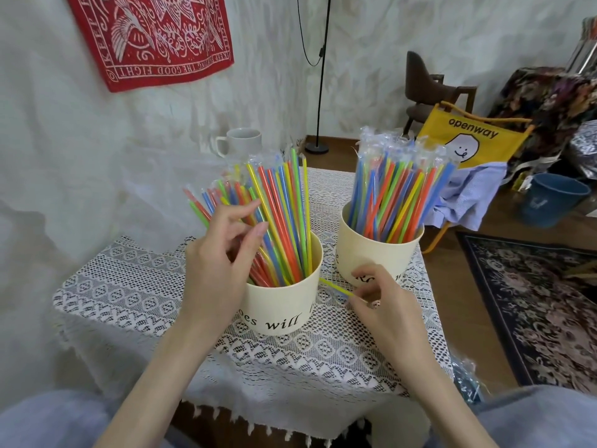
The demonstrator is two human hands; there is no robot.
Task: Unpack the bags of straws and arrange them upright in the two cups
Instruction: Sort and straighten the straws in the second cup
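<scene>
pinching a single yellow plastic straw (336, 288) above the white lace tablecloth (135, 286), the right hand (381, 305) curls its fingers. the left hand (219, 263), fingers loosely spread, touches colourful straws (277, 215) standing in the near cream paper cup (277, 305). the far cream cup (378, 253) holds wrapped straws (397, 189).

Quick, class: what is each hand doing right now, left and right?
Left hand: fingers loosely curled, touching the straws in the near cup.
Right hand: pinching a single yellow straw.
</scene>
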